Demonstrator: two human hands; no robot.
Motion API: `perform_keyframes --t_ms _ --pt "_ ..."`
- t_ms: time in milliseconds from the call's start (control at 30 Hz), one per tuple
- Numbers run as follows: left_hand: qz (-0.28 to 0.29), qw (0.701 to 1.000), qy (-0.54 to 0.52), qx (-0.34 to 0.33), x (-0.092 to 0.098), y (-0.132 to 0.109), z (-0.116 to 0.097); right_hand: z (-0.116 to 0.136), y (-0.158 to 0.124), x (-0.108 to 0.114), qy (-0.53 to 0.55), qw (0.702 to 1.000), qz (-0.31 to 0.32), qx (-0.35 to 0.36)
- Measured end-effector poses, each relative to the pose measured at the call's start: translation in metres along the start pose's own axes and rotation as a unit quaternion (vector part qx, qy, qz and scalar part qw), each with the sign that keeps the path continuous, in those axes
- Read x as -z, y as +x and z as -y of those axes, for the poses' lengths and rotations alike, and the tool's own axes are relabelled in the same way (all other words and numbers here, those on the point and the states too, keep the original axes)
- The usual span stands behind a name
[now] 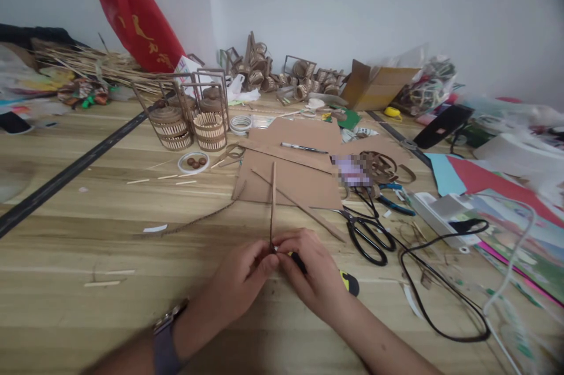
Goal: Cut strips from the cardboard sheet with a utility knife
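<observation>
Brown stick (272, 204) pinched by left hand (245, 284) and right hand (311, 276)

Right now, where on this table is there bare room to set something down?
Bare wood lies left of the left hand, between the black strip and the near edge, with only small slivers on it. A narrower patch sits between the lantern frames and the cardboard sheets. Right of the right hand it is crowded: scissors, black cable, coloured paper.
</observation>
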State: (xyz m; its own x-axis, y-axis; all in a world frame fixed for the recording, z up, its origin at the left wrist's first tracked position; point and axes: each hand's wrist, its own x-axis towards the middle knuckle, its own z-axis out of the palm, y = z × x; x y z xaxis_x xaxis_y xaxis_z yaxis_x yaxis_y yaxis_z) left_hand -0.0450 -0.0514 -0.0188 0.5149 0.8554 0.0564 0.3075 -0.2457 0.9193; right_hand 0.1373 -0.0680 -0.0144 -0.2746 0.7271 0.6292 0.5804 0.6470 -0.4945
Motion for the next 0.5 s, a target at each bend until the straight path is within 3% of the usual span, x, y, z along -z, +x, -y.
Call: perform_keyframes --t_ms 167,367,500 --pt "0.044 0.994 -0.086 0.045 -0.0017 0.0030 -0.0003 -0.0016 -0.0002 0.0009 -0.053 0.998 -0.008 0.040" --pt "0.012 0.992 -0.118 0.043 -0.0042 0.0036 0.0013 -0.0004 0.0002 0.0024 -0.098 0.991 -0.004 0.086" --pt "0.024 0.991 -0.120 0.045 -0.0038 0.0024 0.0012 -0.0018 0.0003 0.0027 -0.082 0.994 -0.004 0.075"
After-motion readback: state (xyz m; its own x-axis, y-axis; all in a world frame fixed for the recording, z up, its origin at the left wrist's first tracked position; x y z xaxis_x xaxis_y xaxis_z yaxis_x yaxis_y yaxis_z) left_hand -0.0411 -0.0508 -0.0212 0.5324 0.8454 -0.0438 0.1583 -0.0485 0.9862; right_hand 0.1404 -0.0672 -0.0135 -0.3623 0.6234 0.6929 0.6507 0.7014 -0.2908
